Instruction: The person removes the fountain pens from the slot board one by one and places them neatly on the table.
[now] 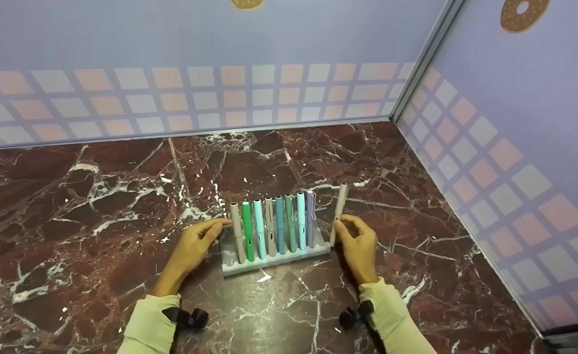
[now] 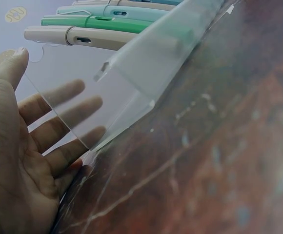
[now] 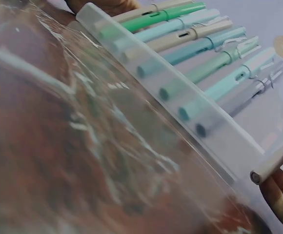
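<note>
The polished red-brown table [image 1: 102,255] is veined with white. The left hand [image 1: 193,248], thumb apart and fingers loosely extended, reaches behind the left edge of a clear plastic stand [image 1: 276,262]. Along its frosted ledge stand eight slim, round-barrelled pens [image 1: 280,226]: beige, green, pale blue, taupe, blue, sage, pale blue, lavender. Just beside its right end, the right hand [image 1: 358,246] pinches a smooth beige pen [image 1: 341,202], tilted.

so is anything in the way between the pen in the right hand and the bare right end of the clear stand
Nothing visible: the beige pen in the right hand is beside that end of the clear stand. The purple pen stands just left of the gap.
</note>
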A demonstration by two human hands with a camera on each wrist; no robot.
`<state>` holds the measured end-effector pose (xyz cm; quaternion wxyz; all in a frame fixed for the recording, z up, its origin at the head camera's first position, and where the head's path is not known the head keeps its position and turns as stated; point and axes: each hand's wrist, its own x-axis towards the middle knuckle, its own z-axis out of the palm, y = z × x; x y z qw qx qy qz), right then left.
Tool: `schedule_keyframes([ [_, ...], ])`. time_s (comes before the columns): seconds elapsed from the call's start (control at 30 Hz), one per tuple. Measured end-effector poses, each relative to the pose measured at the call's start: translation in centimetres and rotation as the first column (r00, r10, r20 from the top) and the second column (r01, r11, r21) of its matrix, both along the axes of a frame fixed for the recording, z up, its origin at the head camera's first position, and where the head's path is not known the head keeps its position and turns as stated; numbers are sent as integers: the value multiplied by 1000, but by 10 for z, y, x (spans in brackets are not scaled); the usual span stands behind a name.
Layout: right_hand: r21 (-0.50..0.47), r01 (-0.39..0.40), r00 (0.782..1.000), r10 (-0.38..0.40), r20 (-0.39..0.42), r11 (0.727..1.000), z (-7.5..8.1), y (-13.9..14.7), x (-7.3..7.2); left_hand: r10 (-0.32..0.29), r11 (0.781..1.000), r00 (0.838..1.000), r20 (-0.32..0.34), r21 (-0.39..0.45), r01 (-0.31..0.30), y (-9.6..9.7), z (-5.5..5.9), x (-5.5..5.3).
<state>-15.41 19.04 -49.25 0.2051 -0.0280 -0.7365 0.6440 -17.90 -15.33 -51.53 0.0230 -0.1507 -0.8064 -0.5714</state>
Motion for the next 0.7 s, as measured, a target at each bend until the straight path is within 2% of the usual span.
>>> schedule_keyframes([
  [0.1,-27,2,1000,-2,19,1000,-2,9,1,-2,1000,1000,-20,-6,2,0,-2,-1],
  [0.2,-58,4,999,-1,52,998,-12,23,-2,0,1000,1000,-18,-9,-1,-1,-2,-1],
  [0.4,-98,82,988,-68,140,992,-27,56,-9,1,1000,1000,8,5,-1,1,1,-1],
  [0.53,-77,114,984,-102,145,990,-30,63,-10,2,1000,1000,16,1,-2,1,1,-1],
  [0.7,-65,117,982,-106,156,991,-30,63,-9,1,1000,1000,20,-10,-1,1,1,1],
])
